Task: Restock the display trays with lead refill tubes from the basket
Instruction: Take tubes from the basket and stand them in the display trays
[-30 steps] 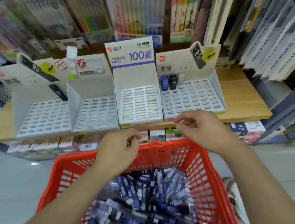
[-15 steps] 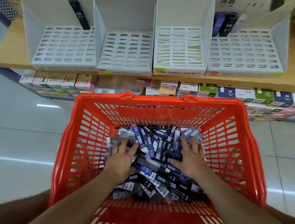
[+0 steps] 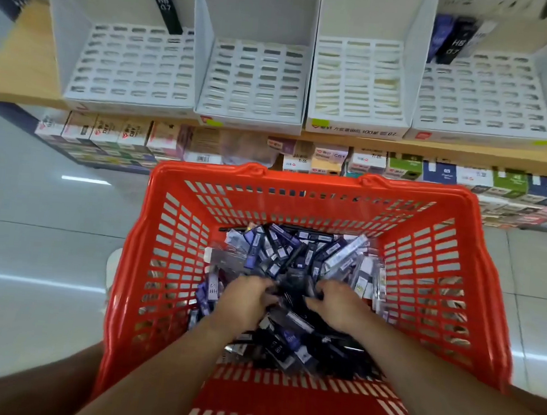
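A red plastic basket [image 3: 303,181] sits in front of me, holding a heap of purple, black and clear lead refill tubes [image 3: 290,253]. My left hand [image 3: 247,301] and my right hand [image 3: 338,305] are both down in the heap, side by side, fingers curled into the tubes. Four white slotted display trays stand on the wooden shelf beyond. The far-left tray [image 3: 129,65] holds one black tube [image 3: 164,2]. The second tray [image 3: 252,81] and third tray [image 3: 357,79] show bare slots. The right tray [image 3: 480,92] has three tubes [image 3: 453,41] at its back left.
The wooden shelf [image 3: 15,65] carries the trays. A lower shelf of small stationery boxes [image 3: 403,166] runs just behind the basket's far rim. Pale tiled floor [image 3: 33,254] lies to the left and right of the basket.
My view has dropped from the shelf to the basket. Both hands went from the shelf edge down into the tubes, and their fingers have now curled into the heap, closer together.
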Tool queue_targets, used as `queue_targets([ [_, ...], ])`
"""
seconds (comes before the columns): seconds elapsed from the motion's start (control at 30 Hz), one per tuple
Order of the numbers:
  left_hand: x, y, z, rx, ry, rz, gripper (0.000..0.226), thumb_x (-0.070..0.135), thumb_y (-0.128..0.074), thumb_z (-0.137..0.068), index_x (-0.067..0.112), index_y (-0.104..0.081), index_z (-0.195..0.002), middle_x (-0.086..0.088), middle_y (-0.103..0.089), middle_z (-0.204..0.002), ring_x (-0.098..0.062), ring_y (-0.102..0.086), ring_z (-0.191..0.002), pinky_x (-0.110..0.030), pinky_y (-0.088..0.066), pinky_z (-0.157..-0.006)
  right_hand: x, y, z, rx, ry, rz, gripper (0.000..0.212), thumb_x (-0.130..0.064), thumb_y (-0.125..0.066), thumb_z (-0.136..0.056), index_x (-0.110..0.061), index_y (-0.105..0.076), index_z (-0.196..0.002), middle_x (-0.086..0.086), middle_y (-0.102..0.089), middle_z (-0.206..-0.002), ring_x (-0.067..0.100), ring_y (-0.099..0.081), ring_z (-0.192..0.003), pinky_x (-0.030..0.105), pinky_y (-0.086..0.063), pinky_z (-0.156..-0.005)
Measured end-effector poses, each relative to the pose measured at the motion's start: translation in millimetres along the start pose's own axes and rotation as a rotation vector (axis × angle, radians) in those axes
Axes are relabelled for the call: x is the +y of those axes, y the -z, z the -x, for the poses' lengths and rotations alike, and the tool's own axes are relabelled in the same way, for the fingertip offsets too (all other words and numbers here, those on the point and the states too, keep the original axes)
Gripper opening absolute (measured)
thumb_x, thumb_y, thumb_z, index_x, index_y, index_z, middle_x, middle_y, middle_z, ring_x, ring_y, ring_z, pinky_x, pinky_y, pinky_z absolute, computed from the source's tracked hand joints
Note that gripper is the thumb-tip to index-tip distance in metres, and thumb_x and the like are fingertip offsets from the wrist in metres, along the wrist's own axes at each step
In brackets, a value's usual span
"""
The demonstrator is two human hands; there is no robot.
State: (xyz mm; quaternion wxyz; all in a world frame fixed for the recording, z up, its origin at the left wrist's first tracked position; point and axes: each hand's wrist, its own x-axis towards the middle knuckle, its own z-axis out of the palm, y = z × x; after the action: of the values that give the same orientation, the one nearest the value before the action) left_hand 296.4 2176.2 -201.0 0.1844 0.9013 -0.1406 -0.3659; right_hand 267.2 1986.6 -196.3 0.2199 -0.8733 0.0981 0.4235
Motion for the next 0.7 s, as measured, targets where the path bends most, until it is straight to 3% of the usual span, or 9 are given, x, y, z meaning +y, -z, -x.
queue_targets([
  [0.1, 2.4, 18.6, 1.5, -0.002, 0.179, 0.542, 0.006, 0.024, -0.049, -0.100, 0.019, -0.050, -0.101, -0.004, -0.053, -0.099, -0.024, -0.054, -0.090, -0.040, -0.050, -0.074, 0.5, 27.8, -1.8, -0.107, -0.040, -0.115, 0.023, -0.031, -0.059, -0.098, -0.010, -0.053, -0.106, 0.004, -0.055, -0.081, 0.018, -0.060, -0.067, 0.020, -0.045, -0.049],
  [0.13, 5.8, 24.4, 4.4, -0.026, 0.246, 0.765, 0.004, 0.023, -0.049, -0.100, 0.021, -0.045, -0.102, 0.003, -0.046, -0.103, -0.021, -0.049, -0.097, -0.040, -0.051, -0.074, -1.9, 37.6, 0.0, -0.120, -0.042, -0.135, 0.019, -0.027, -0.059, -0.098, -0.012, -0.048, -0.100, 0.001, -0.050, -0.076, 0.013, -0.056, -0.060, 0.016, -0.041, -0.044],
  [0.2, 10.2, 35.0, 6.9, -0.066, 0.338, 1.007, 0.022, 0.024, -0.049, -0.100, 0.018, -0.043, -0.120, 0.006, -0.039, -0.124, -0.021, -0.043, -0.123, -0.039, -0.053, -0.079, -7.6, 56.7, 5.2, -0.115, -0.032, -0.179, 0.015, -0.024, -0.059, -0.098, -0.012, -0.050, -0.097, 0.000, -0.049, -0.074, 0.009, -0.053, -0.055, 0.015, -0.041, -0.042],
  [0.3, 9.3, 39.5, 5.3, -0.058, 0.393, 1.131, 0.053, 0.031, -0.056, -0.096, 0.017, -0.035, -0.143, 0.002, -0.033, -0.150, -0.024, -0.041, -0.132, -0.039, -0.056, -0.080, -17.5, 82.1, 17.6, -0.068, -0.018, -0.411, 0.021, -0.023, -0.058, -0.099, -0.006, -0.054, -0.110, 0.006, -0.059, -0.080, 0.017, -0.063, -0.064, 0.025, -0.054, -0.053],
  [0.4, 11.6, 41.5, 7.2, -0.058, 0.372, 1.196, 0.062, 0.037, -0.058, -0.093, 0.020, -0.031, -0.146, 0.004, -0.042, -0.145, -0.027, -0.055, -0.112, -0.041, -0.048, -0.075, -27.6, 92.2, 33.5, 0.021, -0.010, -0.791, 0.014, -0.022, -0.063, -0.096, -0.011, -0.057, -0.102, 0.007, -0.058, -0.076, 0.016, -0.056, -0.059, 0.027, -0.050, -0.053],
  [0.53, 22.8, 45.9, 18.6, 0.036, 0.359, 1.386, 0.043, 0.031, -0.055, -0.096, 0.024, -0.040, -0.136, 0.006, -0.046, -0.139, -0.022, -0.054, -0.121, -0.042, -0.044, -0.098, -40.6, 83.8, 55.9, 0.114, -0.022, -1.148, 0.012, -0.018, -0.066, -0.093, -0.011, -0.061, -0.101, 0.003, -0.061, -0.066, 0.011, -0.051, -0.049, 0.023, -0.042, -0.046],
  [0.6, 30.9, 50.0, 27.7, 0.085, 0.335, 1.541, 0.025, 0.029, -0.052, -0.097, 0.027, -0.048, -0.121, 0.001, -0.057, -0.129, -0.023, -0.066, -0.106, -0.038, -0.051, -0.085, -46.5, 76.3, 67.7, 0.112, -0.002, -1.208, 0.015, -0.015, -0.068, -0.091, -0.008, -0.064, -0.103, -0.001, -0.061, -0.056, 0.010, -0.050, -0.045, 0.022, -0.039, -0.044],
  [0.7, 43.1, 54.6, 39.7, 0.188, 0.237, 1.550, 0.035, 0.033, -0.053, -0.097, 0.022, -0.045, -0.129, -0.002, -0.059, -0.130, -0.022, -0.069, -0.100, -0.046, -0.049, -0.094, -52.3, 63.6, 82.0, 0.055, 0.054, -1.163, 0.012, -0.010, -0.067, -0.091, -0.007, -0.069, -0.102, 0.004, -0.061, -0.064, 0.013, -0.050, -0.049, 0.020, -0.036, -0.041],
])
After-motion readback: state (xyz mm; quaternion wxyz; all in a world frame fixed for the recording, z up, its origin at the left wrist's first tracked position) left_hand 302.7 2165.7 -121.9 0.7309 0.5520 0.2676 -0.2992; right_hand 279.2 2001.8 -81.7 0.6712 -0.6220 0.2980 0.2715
